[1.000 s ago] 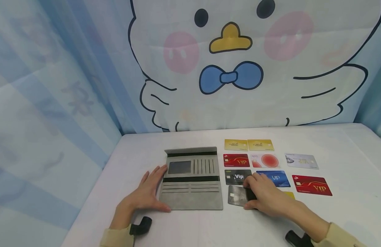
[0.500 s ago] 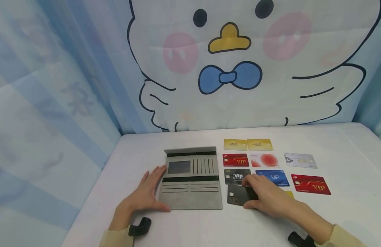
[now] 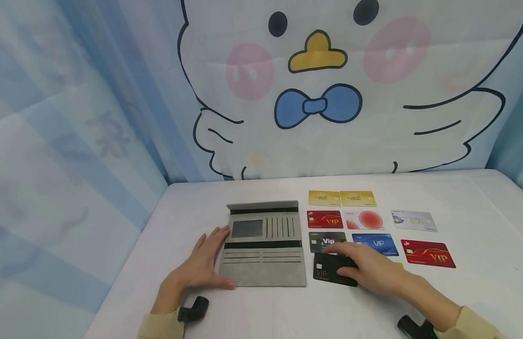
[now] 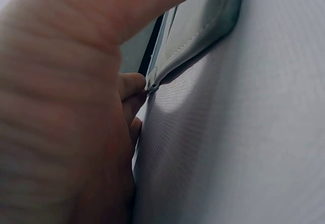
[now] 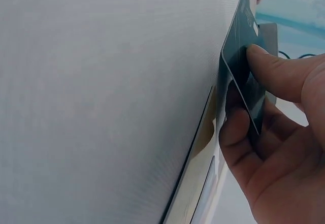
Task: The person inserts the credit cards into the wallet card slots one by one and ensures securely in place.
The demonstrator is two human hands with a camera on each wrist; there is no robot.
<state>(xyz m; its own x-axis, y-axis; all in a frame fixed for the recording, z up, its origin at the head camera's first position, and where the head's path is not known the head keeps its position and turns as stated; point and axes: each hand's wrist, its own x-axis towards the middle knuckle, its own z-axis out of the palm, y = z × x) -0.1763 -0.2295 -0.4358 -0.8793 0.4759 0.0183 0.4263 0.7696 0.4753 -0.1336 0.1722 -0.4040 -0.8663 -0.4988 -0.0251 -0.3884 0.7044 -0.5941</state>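
A black VIP card (image 3: 327,269) is pinched between the thumb and fingers of my right hand (image 3: 373,267). The right wrist view shows the thumb on the face of that black card (image 5: 238,56), which stands tilted, with fingers curled behind it. To its left lies an opened grey card wallet (image 3: 265,278) with a dark window and rows of slots. My left hand (image 3: 200,270) rests along the wallet's left edge, its fingers extended and thumb at the lower corner. In the left wrist view, fingertips (image 4: 133,83) meet the wallet's edge (image 4: 198,46).
Behind the right hand lie a dark Vip card (image 3: 321,241), a blue VIP card (image 3: 378,243), two red VIP cards (image 3: 429,253), a pink-and-white card (image 3: 365,220), a silver card (image 3: 414,220) and two gold cards (image 3: 324,198). A yellow card (image 3: 399,265) is mostly hidden under the hand.
The black card has tilted so its glare is gone and its face reads dark. My right thumb and fingers have shifted on it, showing more of the card. My left hand stays put.
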